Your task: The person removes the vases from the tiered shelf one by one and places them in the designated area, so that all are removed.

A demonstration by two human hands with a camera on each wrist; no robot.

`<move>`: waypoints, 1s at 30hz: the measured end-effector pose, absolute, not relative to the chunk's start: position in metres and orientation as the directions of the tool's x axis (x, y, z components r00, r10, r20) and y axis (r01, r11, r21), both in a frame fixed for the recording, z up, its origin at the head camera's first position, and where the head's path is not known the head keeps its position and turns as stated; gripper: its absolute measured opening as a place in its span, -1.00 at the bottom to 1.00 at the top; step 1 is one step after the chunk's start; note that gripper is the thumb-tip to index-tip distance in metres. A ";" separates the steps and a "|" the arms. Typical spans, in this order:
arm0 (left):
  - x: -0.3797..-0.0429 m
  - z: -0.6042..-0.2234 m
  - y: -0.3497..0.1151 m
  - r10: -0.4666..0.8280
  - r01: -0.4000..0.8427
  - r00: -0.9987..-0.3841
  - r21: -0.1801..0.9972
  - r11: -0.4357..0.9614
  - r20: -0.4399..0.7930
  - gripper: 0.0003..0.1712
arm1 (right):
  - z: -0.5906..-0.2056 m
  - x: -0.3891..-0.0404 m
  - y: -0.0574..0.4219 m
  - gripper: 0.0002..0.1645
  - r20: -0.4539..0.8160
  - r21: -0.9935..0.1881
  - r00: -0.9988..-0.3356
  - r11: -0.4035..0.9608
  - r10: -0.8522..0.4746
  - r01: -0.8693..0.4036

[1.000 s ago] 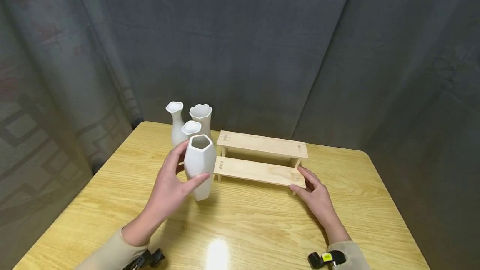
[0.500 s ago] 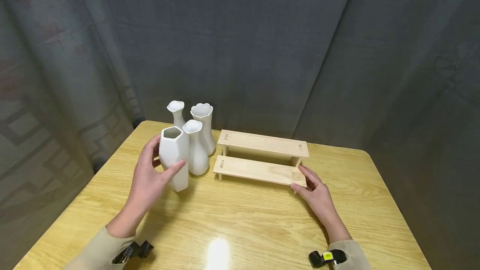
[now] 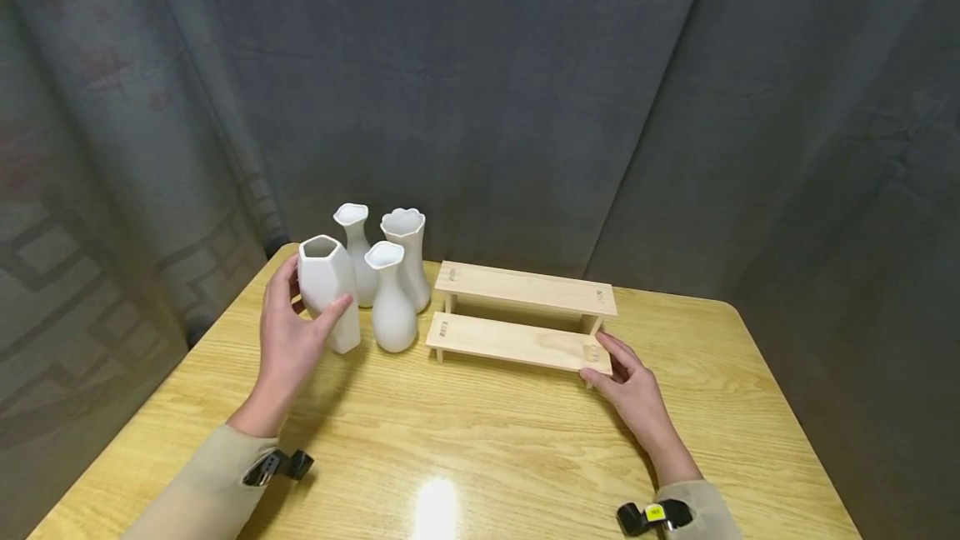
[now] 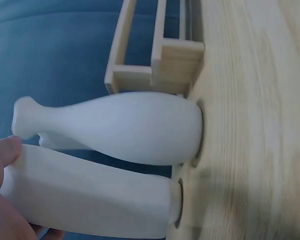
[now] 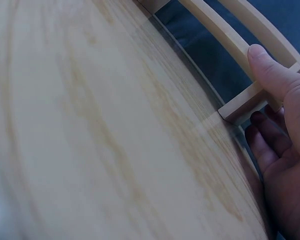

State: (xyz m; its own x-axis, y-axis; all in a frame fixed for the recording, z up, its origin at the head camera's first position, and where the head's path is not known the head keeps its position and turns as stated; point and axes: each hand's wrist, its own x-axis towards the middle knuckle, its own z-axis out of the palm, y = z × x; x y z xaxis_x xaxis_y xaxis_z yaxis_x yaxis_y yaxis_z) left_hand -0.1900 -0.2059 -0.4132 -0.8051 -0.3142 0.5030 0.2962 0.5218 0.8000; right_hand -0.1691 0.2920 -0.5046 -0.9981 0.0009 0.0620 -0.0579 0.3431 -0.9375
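My left hand (image 3: 288,327) grips a white faceted vase (image 3: 327,277) with a five-sided mouth, thumb on its front and fingers round its far left side. In the left wrist view the base of this faceted vase (image 4: 90,195) is right at the tabletop. Close on its right stands a round-bellied white vase (image 3: 394,319). Behind them are a slim-necked vase (image 3: 362,269) and a vase with a scalloped rim (image 3: 411,261). My right hand (image 3: 630,386) holds the right end of a two-step wooden stand (image 3: 517,342), thumb on the lower step's front edge.
The wooden table (image 3: 480,440) carries everything, its back edge close to a grey curtain (image 3: 480,107). The stand's upper step (image 3: 525,288) sits behind the lower one, just right of the vases. Each wrist wears a black camera mount (image 3: 279,467).
My left hand has carried the faceted vase left and back, from in front of the other vases to their left side. The right hand and stand have stayed in place.
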 end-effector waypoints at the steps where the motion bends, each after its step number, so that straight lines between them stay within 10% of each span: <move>1: -0.193 -0.415 -0.206 -0.317 0.291 -0.806 0.802 0.522 0.499 0.04 | -0.505 -0.169 0.292 -0.05 0.061 -0.938 -0.998 0.342 0.003 -0.056; 30: -0.241 -0.440 -0.205 -0.355 0.268 -0.811 0.835 0.480 0.465 -0.01 | -0.505 -0.169 0.291 -0.06 0.058 -0.939 -0.998 0.341 0.006 -0.053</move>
State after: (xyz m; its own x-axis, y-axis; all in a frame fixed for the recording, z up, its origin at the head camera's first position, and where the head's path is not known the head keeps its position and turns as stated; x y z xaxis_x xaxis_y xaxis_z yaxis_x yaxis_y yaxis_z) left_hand -0.2408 -0.2049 -0.4404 -0.8112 -0.3547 0.4649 0.2684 0.4804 0.8349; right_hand -0.1687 0.2908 -0.5047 -0.9983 0.0056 0.0580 -0.0526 0.3409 -0.9386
